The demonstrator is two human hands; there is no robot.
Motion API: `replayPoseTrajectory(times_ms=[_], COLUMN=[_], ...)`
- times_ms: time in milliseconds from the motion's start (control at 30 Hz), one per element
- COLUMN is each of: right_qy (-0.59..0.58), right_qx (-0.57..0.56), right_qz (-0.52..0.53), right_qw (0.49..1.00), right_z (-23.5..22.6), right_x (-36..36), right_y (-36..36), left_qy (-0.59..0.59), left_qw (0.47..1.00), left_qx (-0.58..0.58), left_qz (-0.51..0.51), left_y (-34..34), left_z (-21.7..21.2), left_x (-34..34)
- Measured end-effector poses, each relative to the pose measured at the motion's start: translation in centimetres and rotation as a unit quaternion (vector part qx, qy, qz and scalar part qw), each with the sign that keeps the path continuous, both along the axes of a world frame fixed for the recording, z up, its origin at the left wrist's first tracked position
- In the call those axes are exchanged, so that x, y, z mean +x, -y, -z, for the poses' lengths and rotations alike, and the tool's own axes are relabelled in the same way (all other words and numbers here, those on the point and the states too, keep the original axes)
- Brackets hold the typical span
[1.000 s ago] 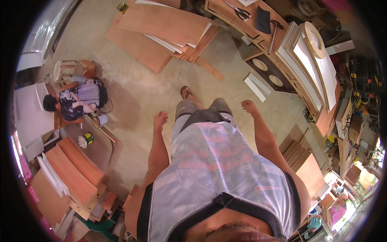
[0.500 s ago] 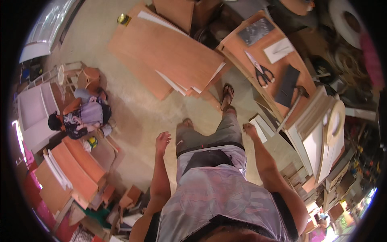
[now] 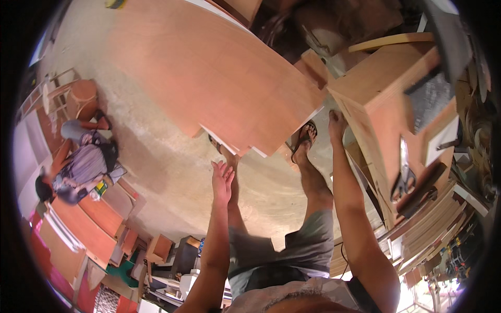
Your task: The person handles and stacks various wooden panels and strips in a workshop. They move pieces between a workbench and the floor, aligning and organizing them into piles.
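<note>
My left hand (image 3: 223, 180) hangs in the air with nothing in it, its fingers apart, nearest the cut corner of a large stack of brown plywood sheets (image 3: 209, 83). Its near edge shows white slips between the sheets. My right hand (image 3: 337, 124) is also empty, fingers loosely bent, between that stack and a wooden worktable (image 3: 373, 125). On the worktable lie large scissors (image 3: 403, 177) with dark handles, a dark sanding-type sheet (image 3: 429, 99) and a white pad (image 3: 441, 141) with a dark tool on it. Neither hand touches these things.
A person (image 3: 86, 161) sits low at the left by a round stool (image 3: 82, 99) and stacked brown boards (image 3: 86, 224). Long curved-looking boards (image 3: 433, 229) are piled at the right. My sandalled foot (image 3: 304, 138) stands at the plywood's edge.
I have stepped forward, so the plywood and worktable are closer. My left hand has lifted a little, and my right hand has swung forward beside the worktable.
</note>
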State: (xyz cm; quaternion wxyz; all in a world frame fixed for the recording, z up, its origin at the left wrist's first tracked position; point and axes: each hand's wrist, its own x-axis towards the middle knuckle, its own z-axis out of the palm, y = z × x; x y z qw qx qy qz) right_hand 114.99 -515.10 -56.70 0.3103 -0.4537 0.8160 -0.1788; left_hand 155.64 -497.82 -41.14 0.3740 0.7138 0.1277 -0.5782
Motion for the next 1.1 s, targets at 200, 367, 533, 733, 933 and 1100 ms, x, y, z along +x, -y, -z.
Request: replayPoseTrajectory(times_ms=[200,367,533,733,933,1100], right_qy=[-0.149,-0.191,-0.045,-0.05,-0.06,-0.046], right_qx=[-0.076,0.024,0.065,0.161,0.137,0.132], right_qz=[-0.068,-0.106,-0.122,-0.16,-0.226,-0.207], right_qw=[0.983,0.976,0.989,0.973,0.963,0.968], right_z=[8.4,3.8,8.8,10.5,9.9,10.9], right_x=[-2.3,3.4,-0.9,0.3,-0.1,-0.8], right_y=[8.3,14.6,18.1,19.1,18.5,18.0], left_qy=[-0.127,-0.136,-0.071,-0.026,0.003,0.023], left_qw=[0.988,0.981,0.996,0.997,0.995,0.996], left_qx=[-0.059,-0.101,-0.027,-0.033,-0.064,-0.054], left_qz=[-0.071,-0.097,-0.048,-0.064,-0.075,-0.07], left_y=[3.4,3.6,6.0,6.9,6.8,7.5], left_z=[7.3,8.4,8.1,8.0,8.7,8.2], left_x=[-1.2,-0.3,-1.9,-2.1,-2.3,-2.9])
